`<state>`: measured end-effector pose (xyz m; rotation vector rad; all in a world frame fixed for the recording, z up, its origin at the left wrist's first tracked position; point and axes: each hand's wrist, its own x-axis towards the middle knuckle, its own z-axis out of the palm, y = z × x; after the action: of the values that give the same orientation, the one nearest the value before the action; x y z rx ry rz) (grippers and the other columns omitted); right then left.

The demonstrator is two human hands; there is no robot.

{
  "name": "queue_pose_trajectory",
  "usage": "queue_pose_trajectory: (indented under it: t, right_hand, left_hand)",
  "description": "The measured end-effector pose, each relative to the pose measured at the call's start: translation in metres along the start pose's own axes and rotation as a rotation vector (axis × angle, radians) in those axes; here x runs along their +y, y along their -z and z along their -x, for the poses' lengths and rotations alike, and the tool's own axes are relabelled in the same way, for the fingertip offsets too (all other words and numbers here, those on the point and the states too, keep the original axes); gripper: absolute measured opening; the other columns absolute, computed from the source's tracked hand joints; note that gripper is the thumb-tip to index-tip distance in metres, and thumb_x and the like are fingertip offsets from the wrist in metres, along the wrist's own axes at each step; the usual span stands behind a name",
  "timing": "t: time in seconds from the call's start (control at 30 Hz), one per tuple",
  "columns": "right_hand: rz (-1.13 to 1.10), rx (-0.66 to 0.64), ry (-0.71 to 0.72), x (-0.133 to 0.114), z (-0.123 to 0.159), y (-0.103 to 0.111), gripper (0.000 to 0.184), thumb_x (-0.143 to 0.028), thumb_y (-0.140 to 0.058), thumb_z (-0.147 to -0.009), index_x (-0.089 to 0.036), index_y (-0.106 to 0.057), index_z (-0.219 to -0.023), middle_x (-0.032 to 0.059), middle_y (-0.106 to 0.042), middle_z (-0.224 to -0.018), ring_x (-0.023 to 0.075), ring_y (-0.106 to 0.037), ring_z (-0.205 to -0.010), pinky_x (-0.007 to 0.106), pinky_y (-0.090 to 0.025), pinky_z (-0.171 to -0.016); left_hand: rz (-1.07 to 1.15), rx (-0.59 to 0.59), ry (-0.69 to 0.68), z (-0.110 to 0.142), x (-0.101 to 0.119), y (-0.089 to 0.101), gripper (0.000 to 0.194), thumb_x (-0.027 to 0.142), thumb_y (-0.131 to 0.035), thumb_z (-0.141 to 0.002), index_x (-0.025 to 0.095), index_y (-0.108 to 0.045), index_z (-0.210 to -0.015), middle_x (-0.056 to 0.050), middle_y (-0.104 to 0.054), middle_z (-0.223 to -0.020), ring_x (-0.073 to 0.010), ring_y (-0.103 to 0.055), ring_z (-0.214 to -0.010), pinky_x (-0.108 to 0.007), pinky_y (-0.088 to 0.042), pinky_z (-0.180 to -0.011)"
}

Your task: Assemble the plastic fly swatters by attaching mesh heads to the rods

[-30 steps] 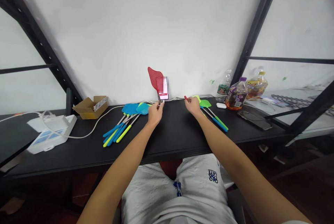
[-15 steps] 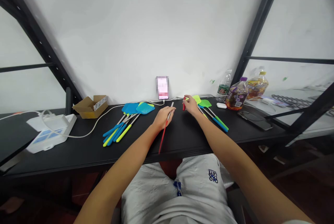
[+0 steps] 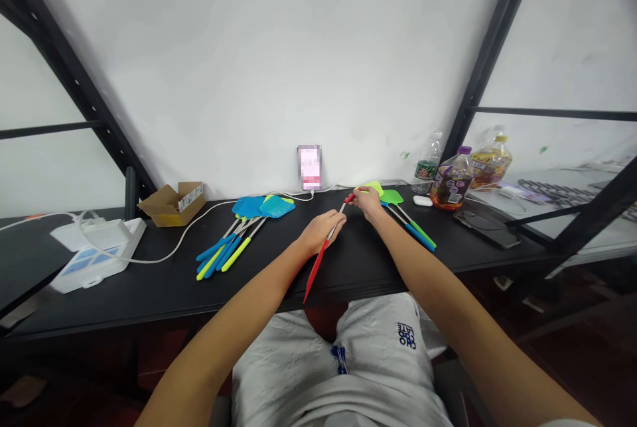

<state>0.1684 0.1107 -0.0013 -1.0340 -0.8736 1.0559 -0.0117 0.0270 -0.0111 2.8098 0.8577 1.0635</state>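
A red fly swatter point(image 3: 315, 273) slants over the black table, its paddle seen nearly edge-on near the front edge. My left hand point(image 3: 322, 231) is closed around its metal shaft. At the shaft's far end sits a red handle point(image 3: 349, 199), pinched by my right hand point(image 3: 367, 202); the shaft and handle meet in line. Left of my hands lies a bunch of blue and yellow fly swatters point(image 3: 249, 207). Just right of my right hand are green and yellow fly swatters point(image 3: 391, 197), partly hidden behind it.
A phone point(image 3: 310, 167) leans on the wall, plugged into a white cable. An opened cardboard box point(image 3: 172, 208) and a white case point(image 3: 99, 256) occupy the left. Bottles point(image 3: 452, 178), a small white case point(image 3: 423, 201) and a dark phone point(image 3: 486, 229) are on the right.
My left hand has moved right with the swatter, bringing its shaft to the red handle. The handle has tilted from upright to slanted, and the paddle has turned slightly.
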Motion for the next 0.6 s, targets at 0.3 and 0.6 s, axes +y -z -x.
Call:
queue_pose_trajectory:
  t: [0.3,0.6]
  right_hand:
    - [0.008,-0.057,-0.061,-0.0045,0.0081,-0.0043,0.018,-0.005,-0.053,-0.088,-0.019,-0.042,-0.091,-0.0014,-0.061,-0.054,0.0152,-0.065,-0.052,0.021,-0.051,-0.047]
    - [0.014,-0.09,-0.076,-0.0071,0.0098,-0.0034,0.017,-0.006,-0.057,-0.086,-0.018,-0.045,-0.083,-0.0002,-0.06,-0.053,0.0145,-0.063,-0.051,0.02,-0.049,-0.045]
  left_hand:
    - [0.004,-0.002,0.012,-0.0002,-0.0023,-0.0022,0.03,0.031,-0.034,-0.101,0.02,-0.062,-0.105,-0.005,-0.058,-0.09,-0.0148,-0.058,-0.081,-0.027,-0.046,-0.082]
    - [-0.005,-0.012,0.009,-0.0002,-0.0029,-0.0026,0.031,0.032,-0.034,-0.101,0.02,-0.062,-0.104,-0.005,-0.058,-0.09,-0.015,-0.058,-0.081,-0.027,-0.046,-0.082]
